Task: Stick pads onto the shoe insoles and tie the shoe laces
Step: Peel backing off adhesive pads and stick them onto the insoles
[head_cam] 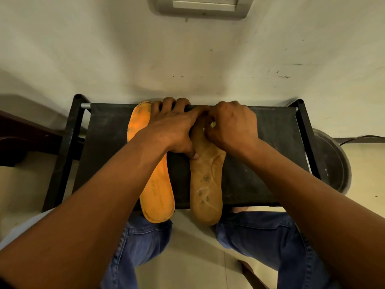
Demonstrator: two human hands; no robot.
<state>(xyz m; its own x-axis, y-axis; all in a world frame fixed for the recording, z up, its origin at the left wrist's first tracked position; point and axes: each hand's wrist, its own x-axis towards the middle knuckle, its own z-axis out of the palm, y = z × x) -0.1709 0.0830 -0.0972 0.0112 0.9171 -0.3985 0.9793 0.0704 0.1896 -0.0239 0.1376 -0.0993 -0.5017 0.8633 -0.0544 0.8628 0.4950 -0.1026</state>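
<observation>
Orange insole (156,190) flat, parallel beside tan upturned insole (207,184).

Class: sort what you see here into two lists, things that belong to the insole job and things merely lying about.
Belongs to the job:
orange insole
brown insole
left hand, pressing on the insoles
right hand, fingers curled at the brown insole's toe end
black stool they lie on

Lying about:
round metal bin
wall switch plate
</observation>
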